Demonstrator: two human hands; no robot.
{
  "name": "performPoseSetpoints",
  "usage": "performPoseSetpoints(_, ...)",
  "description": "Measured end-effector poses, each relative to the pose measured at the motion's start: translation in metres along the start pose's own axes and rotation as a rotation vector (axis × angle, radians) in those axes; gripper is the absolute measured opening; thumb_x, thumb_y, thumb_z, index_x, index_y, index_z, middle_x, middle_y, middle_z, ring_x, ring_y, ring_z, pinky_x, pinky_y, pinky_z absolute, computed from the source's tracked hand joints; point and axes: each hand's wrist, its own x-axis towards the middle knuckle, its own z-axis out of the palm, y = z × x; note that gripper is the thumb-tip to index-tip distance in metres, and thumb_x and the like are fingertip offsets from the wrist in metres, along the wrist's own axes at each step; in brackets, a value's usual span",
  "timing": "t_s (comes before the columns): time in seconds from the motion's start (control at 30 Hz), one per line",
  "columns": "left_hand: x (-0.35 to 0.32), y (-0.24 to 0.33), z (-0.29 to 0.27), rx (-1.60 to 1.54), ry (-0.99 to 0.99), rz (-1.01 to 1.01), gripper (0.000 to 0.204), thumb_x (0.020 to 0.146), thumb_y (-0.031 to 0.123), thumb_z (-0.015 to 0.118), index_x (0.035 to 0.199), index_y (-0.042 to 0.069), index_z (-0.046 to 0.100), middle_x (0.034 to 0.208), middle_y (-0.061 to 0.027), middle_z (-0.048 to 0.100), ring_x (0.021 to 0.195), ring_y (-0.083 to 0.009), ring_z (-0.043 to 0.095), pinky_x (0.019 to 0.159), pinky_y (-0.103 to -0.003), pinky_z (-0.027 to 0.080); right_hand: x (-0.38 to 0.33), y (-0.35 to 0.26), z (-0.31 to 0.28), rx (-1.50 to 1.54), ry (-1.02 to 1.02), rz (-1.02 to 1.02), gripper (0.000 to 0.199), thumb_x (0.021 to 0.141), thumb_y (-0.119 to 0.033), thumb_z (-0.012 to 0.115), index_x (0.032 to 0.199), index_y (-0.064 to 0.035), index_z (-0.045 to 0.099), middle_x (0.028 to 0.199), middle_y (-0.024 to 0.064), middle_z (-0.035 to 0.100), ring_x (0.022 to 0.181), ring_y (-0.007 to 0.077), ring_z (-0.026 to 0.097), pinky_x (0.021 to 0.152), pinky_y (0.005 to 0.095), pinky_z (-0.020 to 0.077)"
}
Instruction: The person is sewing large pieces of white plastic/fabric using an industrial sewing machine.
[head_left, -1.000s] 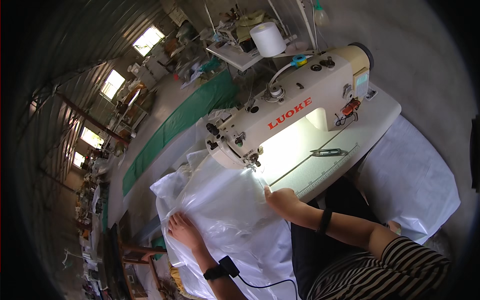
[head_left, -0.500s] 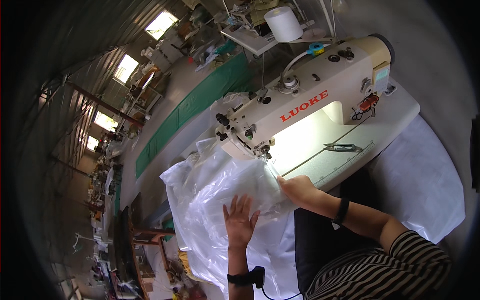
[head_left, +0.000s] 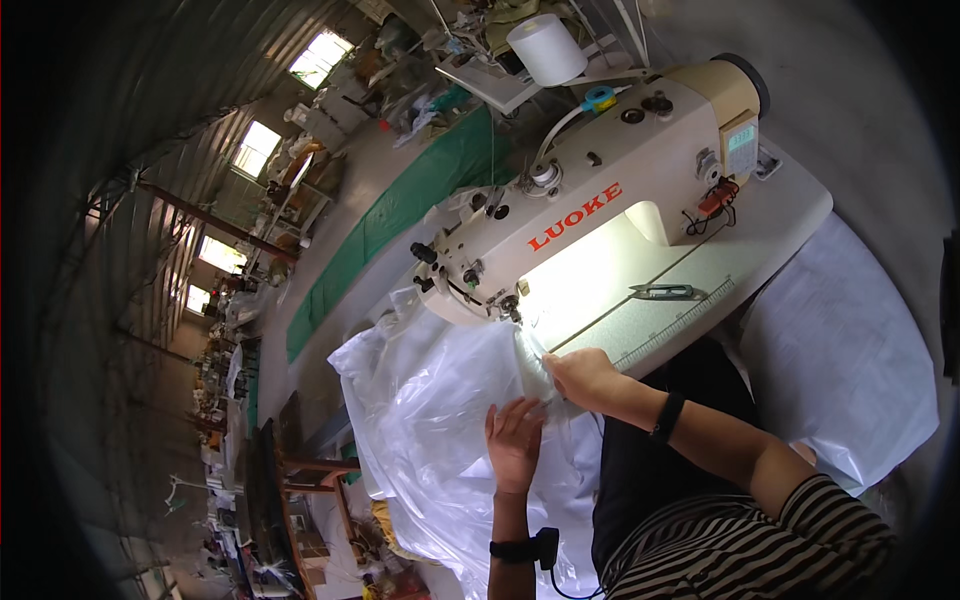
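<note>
Head view: left hand (head_left: 515, 440), loosely open, came within helping reach of the right hand (head_left: 587, 378) pinching sheeting (head_left: 425, 375) at the sewing bed (head_left: 640, 328) edge.

The sheet (head_left: 430, 375) is thin, translucent plastic, crinkled and glossy — bright streaks run along its creases. The bundle (head_left: 850, 340) looks like plastic too, smoother, with a soft sheen. The machine (head_left: 685, 120) has a smooth, painted-looking finish, and its bed (head_left: 770, 225) is smooth as well. The snips (head_left: 668, 292) look like metal; the cone (head_left: 546, 50) is matt thread. The shirt (head_left: 720, 545) is soft, matt cloth — the frame (head_left: 318, 464) looks like wood, the floor (head_left: 850, 130) dull and matt.
</note>
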Motion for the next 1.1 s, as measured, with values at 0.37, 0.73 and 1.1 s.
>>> performPoseSetpoints(0.37, -0.013, -0.042, 0.004, 0.032, -0.084, -0.056, 0.05, 0.082, 0.023, 0.072, 0.128, 0.014, 0.056, 0.137, -0.0062, 0.056, 0.127, -0.0294, 0.051, 0.105, -0.051, 0.038, -0.001, -0.003, -0.004, -0.104, -0.003, 0.02, 0.018, 0.087, -0.011, 0.054, 0.103, -0.0039, 0.059, 0.078, 0.0139, 0.07, 0.074, 0.0306, 0.07, 0.062, 0.0427, 0.0546)
performPoseSetpoints(0.73, -0.002, -0.032, 0.006, -0.278, 0.005, -0.017, 0.046, 0.076, 0.016, 0.076, 0.12, 0.014, 0.062, 0.134, -0.0058, 0.057, 0.123, -0.0295, 0.054, 0.106, -0.051, 0.038, -0.002, -0.002, 0.003, -0.145, 0.018, 0.024, 0.028, 0.088, -0.013, 0.053, 0.115, -0.0056, 0.059, 0.077, 0.0137, 0.07, 0.072, 0.0308, 0.07, 0.061, 0.0427, 0.0542)
performPoseSetpoints(1.1, 0.058, -0.042, 0.033, -0.57, 0.073, -0.382, 0.009, 0.086, 0.011, 0.068, 0.089, 0.004, 0.064, 0.083, -0.0122, 0.069, 0.073, -0.0275, 0.067, 0.069, -0.036, 0.051, -0.002, -0.003, -0.014, -0.085, 0.025, -0.032, 0.03, 0.092, -0.029, 0.055, 0.107, -0.0038, 0.062, 0.077, 0.0146, 0.069, 0.074, 0.0322, 0.069, 0.064, 0.0436, 0.0531)
